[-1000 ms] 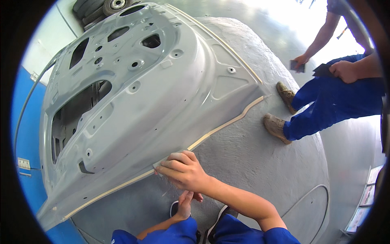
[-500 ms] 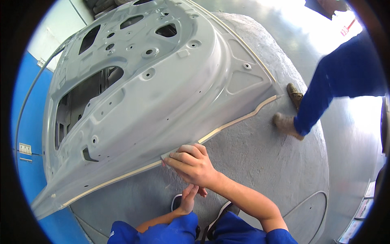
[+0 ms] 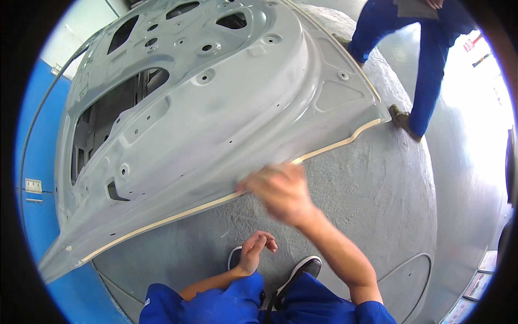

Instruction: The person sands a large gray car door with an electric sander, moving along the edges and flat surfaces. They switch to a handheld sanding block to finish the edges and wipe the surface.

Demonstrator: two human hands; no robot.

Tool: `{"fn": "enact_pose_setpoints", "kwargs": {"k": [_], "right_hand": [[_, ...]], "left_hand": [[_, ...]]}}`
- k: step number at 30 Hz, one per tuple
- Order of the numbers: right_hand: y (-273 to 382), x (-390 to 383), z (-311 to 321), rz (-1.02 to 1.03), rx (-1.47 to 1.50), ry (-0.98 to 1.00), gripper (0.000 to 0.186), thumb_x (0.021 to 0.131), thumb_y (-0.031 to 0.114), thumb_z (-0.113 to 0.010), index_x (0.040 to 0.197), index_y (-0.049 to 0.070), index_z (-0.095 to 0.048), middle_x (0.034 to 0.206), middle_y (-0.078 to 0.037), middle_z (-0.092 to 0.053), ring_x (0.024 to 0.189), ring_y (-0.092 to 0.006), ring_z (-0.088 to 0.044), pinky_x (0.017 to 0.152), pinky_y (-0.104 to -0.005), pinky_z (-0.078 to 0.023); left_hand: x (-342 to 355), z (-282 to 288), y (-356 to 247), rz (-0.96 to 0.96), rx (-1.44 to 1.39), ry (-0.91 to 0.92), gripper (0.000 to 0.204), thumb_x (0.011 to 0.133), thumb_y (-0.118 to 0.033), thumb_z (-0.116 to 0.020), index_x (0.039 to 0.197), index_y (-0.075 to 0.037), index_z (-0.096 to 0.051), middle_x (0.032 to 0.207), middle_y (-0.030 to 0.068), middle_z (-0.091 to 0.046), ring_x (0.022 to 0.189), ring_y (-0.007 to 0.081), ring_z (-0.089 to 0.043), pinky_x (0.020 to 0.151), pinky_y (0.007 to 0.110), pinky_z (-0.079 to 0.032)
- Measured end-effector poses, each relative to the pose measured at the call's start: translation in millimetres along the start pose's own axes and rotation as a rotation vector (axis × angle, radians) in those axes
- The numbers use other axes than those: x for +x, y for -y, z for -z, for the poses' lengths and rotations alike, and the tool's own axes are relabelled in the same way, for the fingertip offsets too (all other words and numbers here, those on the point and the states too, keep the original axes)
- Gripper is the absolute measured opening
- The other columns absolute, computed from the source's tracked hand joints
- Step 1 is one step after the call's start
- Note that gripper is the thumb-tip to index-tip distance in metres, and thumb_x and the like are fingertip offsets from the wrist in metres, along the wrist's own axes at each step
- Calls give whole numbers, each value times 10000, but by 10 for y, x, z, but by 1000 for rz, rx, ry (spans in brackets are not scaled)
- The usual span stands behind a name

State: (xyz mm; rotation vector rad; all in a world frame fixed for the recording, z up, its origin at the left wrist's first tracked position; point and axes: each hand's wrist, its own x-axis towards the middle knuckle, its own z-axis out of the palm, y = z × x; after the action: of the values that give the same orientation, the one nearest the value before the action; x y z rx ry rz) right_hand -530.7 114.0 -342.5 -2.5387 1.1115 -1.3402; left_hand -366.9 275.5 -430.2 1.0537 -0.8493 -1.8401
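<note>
A large grey vehicle body panel, shaped like a door's inner side, fills the left and centre. Pale cream tape runs along its near edge. My right hand, smeared by motion, is at that edge. Its fingers are closed over a small flat grey pad, which the hand and blur mostly hide now; the half-second-old picture shows its corner. My left hand hangs in front of my body, apart from the panel. Its fingers are loosely bent and apart, with nothing in them.
At the far right stands another person in blue work clothes, one foot near the panel's corner. A thin hose or cable lies on the grey floor. Blue cabinets stand at the left.
My right hand has moved right and up along the panel's edge. The left hand has come apart from it. The other person has stepped farther away, beyond the panel's right corner.
</note>
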Motion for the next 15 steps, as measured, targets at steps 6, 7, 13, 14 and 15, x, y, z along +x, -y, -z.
{"fn": "enact_pose_setpoints", "kwargs": {"k": [6, 7, 13, 14, 15], "right_hand": [[-499, 747, 417, -10, -227, -158, 257, 714, 81, -709, 964, 137, -739, 993, 13, -672, 1057, -225, -613, 992, -444, -418], [-502, 794, 279, 26, -140, -125, 246, 717, 107, -699, 961, 130, -724, 991, 2, -662, 1058, -233, -611, 996, -452, -425], [141, 846, -177, 231, 175, 35, 202, 700, 235, -644, 860, 112, -640, 900, -24, -537, 1111, -252, -569, 1134, -489, -428], [-4, 818, -71, 242, 141, 71, 207, 720, 212, -645, 901, 114, -663, 989, -11, -600, 1138, -249, -582, 1124, -483, -439], [-303, 685, 30, 163, 8, 101, 197, 753, 160, -654, 940, 114, -696, 1070, -12, -673, 1106, -238, -630, 1086, -452, -465]], "left_hand": [[-97, 25, -528, -491, 353, 95, 223, 1039, -161, -531, 1120, 18, -635, 896, 109, -681, 780, 213, -659, 775, 355, -545], [-27, 57, -708, -642, 487, 161, 213, 1024, -147, -547, 1124, 19, -636, 886, 111, -680, 762, 225, -661, 761, 367, -550], [415, -82, -2270, -1210, 785, -36, 301, 1066, -320, -471, 899, -87, -564, 883, 97, -652, 744, 248, -642, 653, 389, -494], [359, -19, -2582, -1242, 935, -63, 251, 1050, -253, -473, 917, -72, -583, 948, 120, -657, 807, 260, -640, 713, 423, -517], [296, 75, -2783, -1229, 1110, -212, 240, 1045, -240, -472, 988, -54, -612, 1018, 136, -665, 889, 275, -643, 796, 433, -521]]}}
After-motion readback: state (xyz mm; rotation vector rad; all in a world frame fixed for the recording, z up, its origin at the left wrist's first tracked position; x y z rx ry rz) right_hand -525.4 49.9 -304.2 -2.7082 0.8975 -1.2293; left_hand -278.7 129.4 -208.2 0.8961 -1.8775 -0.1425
